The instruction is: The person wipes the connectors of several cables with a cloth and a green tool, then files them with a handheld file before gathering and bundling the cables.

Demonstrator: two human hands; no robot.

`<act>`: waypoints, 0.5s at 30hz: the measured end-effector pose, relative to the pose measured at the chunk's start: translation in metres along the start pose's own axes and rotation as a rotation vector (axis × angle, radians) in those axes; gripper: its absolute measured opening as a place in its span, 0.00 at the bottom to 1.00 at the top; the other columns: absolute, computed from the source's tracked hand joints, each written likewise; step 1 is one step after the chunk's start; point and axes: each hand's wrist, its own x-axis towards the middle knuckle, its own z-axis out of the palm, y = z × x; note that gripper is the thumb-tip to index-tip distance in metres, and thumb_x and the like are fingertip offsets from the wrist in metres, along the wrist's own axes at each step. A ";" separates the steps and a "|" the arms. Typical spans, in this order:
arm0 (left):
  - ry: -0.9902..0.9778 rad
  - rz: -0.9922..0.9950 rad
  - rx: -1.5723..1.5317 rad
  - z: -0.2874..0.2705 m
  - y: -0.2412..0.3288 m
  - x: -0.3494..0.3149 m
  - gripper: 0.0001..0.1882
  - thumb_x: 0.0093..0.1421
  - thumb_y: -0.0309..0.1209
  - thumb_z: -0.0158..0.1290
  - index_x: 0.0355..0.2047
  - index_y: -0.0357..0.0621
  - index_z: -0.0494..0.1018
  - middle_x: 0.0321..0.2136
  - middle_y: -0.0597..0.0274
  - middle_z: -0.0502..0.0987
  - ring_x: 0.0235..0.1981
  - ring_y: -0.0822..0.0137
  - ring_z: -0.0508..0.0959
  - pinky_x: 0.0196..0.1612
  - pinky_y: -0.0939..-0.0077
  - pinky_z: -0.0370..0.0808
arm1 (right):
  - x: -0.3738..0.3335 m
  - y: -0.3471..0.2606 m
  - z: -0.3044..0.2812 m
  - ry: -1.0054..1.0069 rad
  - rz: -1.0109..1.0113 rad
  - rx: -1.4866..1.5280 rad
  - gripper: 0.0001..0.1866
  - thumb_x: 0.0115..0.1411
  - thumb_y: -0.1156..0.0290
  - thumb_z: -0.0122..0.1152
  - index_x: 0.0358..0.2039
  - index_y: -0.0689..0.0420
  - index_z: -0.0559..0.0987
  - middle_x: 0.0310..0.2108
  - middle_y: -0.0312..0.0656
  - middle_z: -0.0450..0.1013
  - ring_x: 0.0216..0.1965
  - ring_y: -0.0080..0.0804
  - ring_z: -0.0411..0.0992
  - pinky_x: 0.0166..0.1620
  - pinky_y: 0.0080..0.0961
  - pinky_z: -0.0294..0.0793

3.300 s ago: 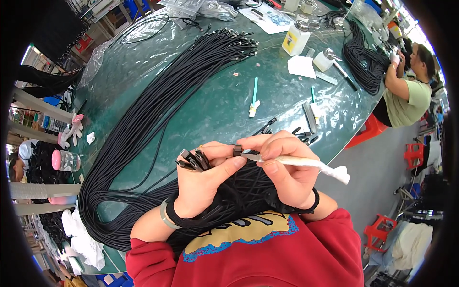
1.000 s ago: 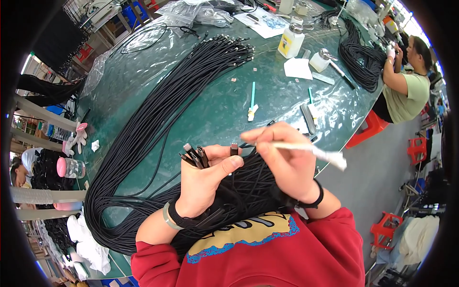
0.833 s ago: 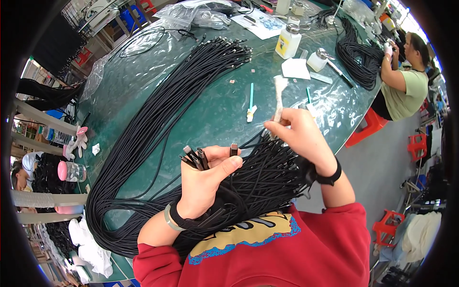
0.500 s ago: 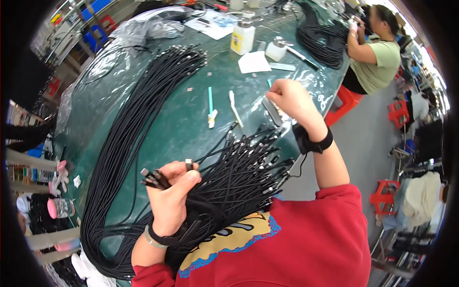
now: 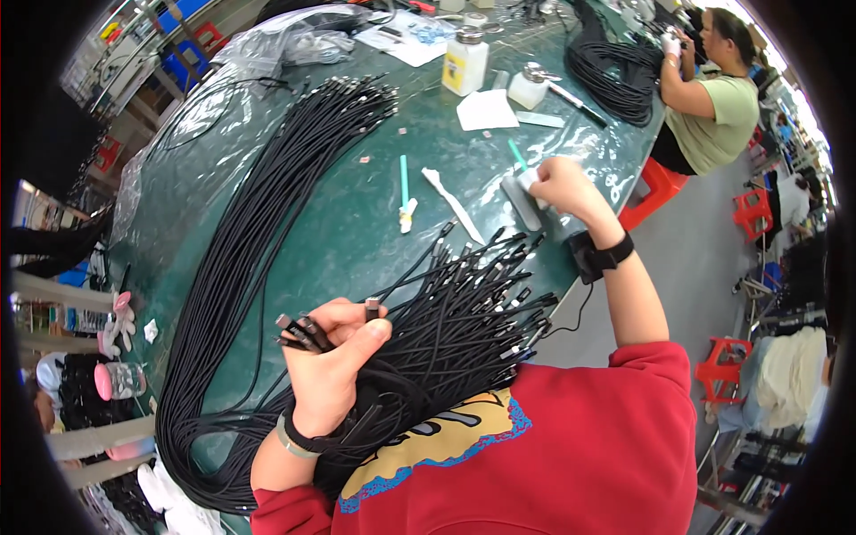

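Note:
Several black cables with metal-tipped plugs [image 5: 305, 333] are gripped in my closed left hand [image 5: 334, 361]. One more plug [image 5: 372, 309] stands up between that hand's thumb and index finger. My right hand [image 5: 571, 190] is over the table's right side, fingers pinched at the white wrapped end of a teal stick [image 5: 517, 155]. A flat grey strip [image 5: 520, 203] lies just left of those fingers. Between the hands, a heap of black cable ends [image 5: 473, 285] with metal plugs spreads along the near edge. Another teal stick [image 5: 404, 183] and a white stick [image 5: 453, 205] lie beyond the heap.
A long bundle of black cables [image 5: 241, 232] curves down the left of the green table [image 5: 334, 241]. Farther back are two bottles, a white one [image 5: 465, 62] and a smaller one [image 5: 529, 86], and a paper [image 5: 487, 111]. A co-worker [image 5: 718, 98] sits at the far right.
My right hand has shifted slightly right and nearer, to the white end of the teal stick. My left hand keeps its hold on the cables. The whole view has shifted slightly.

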 end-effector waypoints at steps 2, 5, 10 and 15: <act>-0.030 0.037 0.029 0.001 -0.002 0.001 0.06 0.45 0.16 0.55 0.26 0.35 0.73 0.19 0.68 0.70 0.18 0.82 0.66 0.22 0.89 0.61 | -0.012 -0.025 -0.004 -0.042 -0.041 0.398 0.06 0.44 0.76 0.51 0.24 0.66 0.72 0.20 0.41 0.69 0.17 0.24 0.68 0.21 0.18 0.69; -0.041 0.059 0.078 -0.003 -0.006 0.002 0.06 0.44 0.16 0.54 0.25 0.35 0.72 0.19 0.67 0.69 0.18 0.80 0.67 0.23 0.88 0.62 | -0.060 -0.085 -0.004 -0.216 -0.309 0.986 0.09 0.46 0.82 0.48 0.31 0.65 0.69 0.24 0.39 0.69 0.16 0.22 0.67 0.21 0.16 0.71; -0.039 0.057 0.093 -0.001 -0.004 -0.001 0.07 0.44 0.16 0.55 0.24 0.35 0.72 0.18 0.69 0.68 0.18 0.82 0.64 0.21 0.88 0.59 | -0.099 -0.145 0.022 -0.219 -0.738 0.956 0.10 0.44 0.83 0.51 0.31 0.64 0.71 0.26 0.39 0.70 0.25 0.26 0.70 0.27 0.19 0.69; 0.002 -0.016 0.088 -0.003 -0.003 -0.001 0.06 0.45 0.16 0.56 0.24 0.36 0.73 0.17 0.73 0.66 0.16 0.85 0.60 0.18 0.90 0.54 | -0.098 -0.154 0.035 -0.050 -1.097 0.656 0.10 0.43 0.83 0.52 0.30 0.62 0.72 0.26 0.40 0.70 0.28 0.31 0.69 0.30 0.22 0.67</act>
